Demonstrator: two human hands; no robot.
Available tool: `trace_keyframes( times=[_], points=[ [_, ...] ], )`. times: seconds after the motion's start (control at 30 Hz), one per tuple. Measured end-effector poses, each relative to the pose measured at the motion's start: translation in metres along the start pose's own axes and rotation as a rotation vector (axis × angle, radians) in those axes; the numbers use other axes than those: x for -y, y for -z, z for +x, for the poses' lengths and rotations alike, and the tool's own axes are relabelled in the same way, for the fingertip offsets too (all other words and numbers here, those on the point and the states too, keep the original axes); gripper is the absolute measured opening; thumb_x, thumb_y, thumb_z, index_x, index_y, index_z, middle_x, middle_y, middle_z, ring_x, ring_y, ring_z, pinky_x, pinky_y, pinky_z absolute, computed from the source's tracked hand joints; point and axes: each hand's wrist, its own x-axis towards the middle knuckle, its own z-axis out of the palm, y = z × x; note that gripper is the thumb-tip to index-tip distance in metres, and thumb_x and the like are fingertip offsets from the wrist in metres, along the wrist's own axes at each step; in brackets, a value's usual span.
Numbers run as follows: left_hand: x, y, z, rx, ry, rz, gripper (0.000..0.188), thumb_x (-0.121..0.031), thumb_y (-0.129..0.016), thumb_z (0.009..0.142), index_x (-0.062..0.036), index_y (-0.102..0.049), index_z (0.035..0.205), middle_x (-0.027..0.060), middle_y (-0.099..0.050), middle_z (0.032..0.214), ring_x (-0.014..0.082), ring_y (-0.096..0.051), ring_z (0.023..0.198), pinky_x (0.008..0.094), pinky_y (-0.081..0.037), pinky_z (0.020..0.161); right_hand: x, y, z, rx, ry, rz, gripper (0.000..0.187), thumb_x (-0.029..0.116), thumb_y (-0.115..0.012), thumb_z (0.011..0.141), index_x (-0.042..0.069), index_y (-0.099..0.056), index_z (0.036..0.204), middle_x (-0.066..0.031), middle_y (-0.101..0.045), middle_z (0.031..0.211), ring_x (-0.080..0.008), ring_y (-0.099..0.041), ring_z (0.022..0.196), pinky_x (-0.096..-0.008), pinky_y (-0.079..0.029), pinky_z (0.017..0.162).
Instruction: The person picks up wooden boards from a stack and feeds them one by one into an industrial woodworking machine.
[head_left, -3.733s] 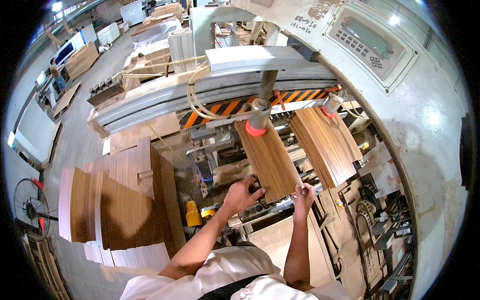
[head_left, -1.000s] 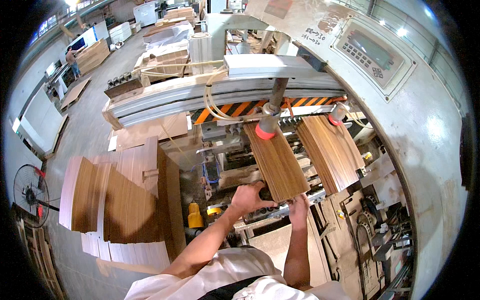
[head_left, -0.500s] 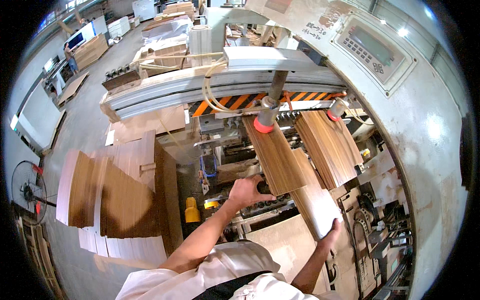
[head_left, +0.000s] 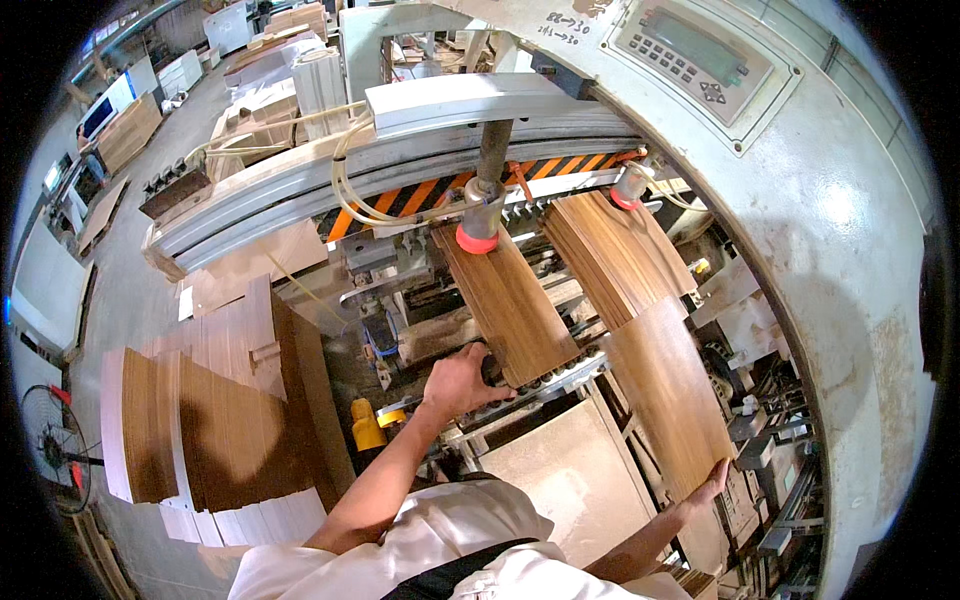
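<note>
My right hand [head_left: 706, 486] grips the near end of a brown wood-grain board [head_left: 668, 390], fingers wrapped at its right corner. The board's far end meets a stack of similar boards [head_left: 610, 250]. My left hand [head_left: 460, 384] is open, thumb and fingers curved apart, beside the near left corner of another wood-grain board [head_left: 520, 315]. Whether its fingertips touch that board I cannot tell. A red-ringed clamp foot [head_left: 478, 232] stands on the far part of this board. Another red-ringed clamp foot [head_left: 630, 188] sits over the stack on the right.
A tall pile of panels [head_left: 230, 440] stands at my left. A yellow fitting [head_left: 367, 425] and a chain rail lie before me. The machine's pale housing, with a control panel [head_left: 695, 55], walls off the right. A metal beam [head_left: 330, 175] crosses at the back.
My right hand has moved right with its board, which has shifted from beside the left board to the near end of the right stack. My left hand stays by the left board's corner.
</note>
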Motion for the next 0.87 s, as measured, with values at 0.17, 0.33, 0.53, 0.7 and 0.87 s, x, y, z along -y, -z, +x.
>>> trace_keyframes(
  times=[0.17, 0.33, 0.53, 0.7, 0.87],
  points=[
    [-0.002, 0.003, 0.002, 0.049, 0.016, -0.005, 0.078, -0.059, -0.076, 0.067, 0.0005, -0.052, 0.111, 0.023, -0.063, 0.109, 0.0385, -0.066, 0.093, 0.0448, -0.054, 0.08, -0.018, -0.047, 0.048, -0.04, -0.105, -0.248, 0.052, 0.039, -0.048, 0.099, -0.005, -0.056, 0.126, -0.015, -0.062, 0.117, -0.0229, -0.062, 0.097, -0.034, -0.047, 0.085],
    [-0.003, 0.008, -0.002, 0.05, 0.027, 0.02, 0.077, -0.058, -0.076, 0.068, -0.0003, -0.052, 0.114, 0.0224, -0.064, 0.109, 0.0389, -0.066, 0.094, 0.0452, -0.054, 0.081, -0.059, -0.106, 0.103, -0.015, -0.179, -0.116, 0.039, 0.03, -0.051, 0.098, -0.002, -0.061, 0.117, -0.0107, -0.065, 0.116, -0.022, -0.062, 0.099, -0.0315, -0.046, 0.09],
    [0.004, 0.001, 0.0, 0.007, -0.042, -0.008, 0.083, -0.059, -0.074, 0.069, -0.0037, -0.05, 0.127, 0.0227, -0.064, 0.111, 0.0383, -0.066, 0.095, 0.0454, -0.054, 0.083, -0.086, -0.183, 0.105, 0.02, -0.408, -0.222, 0.064, 0.048, -0.066, 0.078, 0.022, -0.049, 0.134, -0.0035, -0.057, 0.129, -0.0282, -0.045, 0.126, -0.0639, -0.03, 0.099],
    [-0.001, 0.005, -0.001, 0.077, 0.015, 0.025, 0.086, -0.06, -0.073, 0.068, -0.0052, -0.049, 0.129, 0.0217, -0.064, 0.114, 0.0378, -0.066, 0.096, 0.0455, -0.054, 0.083, -0.108, -0.231, 0.105, 0.121, -0.505, 0.022, 0.071, 0.05, -0.069, 0.076, 0.006, -0.052, 0.129, -0.0092, -0.052, 0.129, -0.0299, -0.046, 0.12, -0.0608, -0.03, 0.1],
    [-0.005, 0.006, 0.001, 0.086, -0.004, 0.029, 0.088, -0.062, -0.073, 0.068, -0.0062, -0.047, 0.131, 0.021, -0.063, 0.116, 0.0371, -0.066, 0.097, 0.0451, -0.054, 0.083, -0.127, -0.245, 0.104, 0.274, -0.632, 0.136, 0.048, 0.044, -0.069, 0.081, 0.014, -0.058, 0.116, -0.0096, -0.053, 0.131, -0.0297, -0.051, 0.117, -0.0547, -0.041, 0.095]
  ],
)
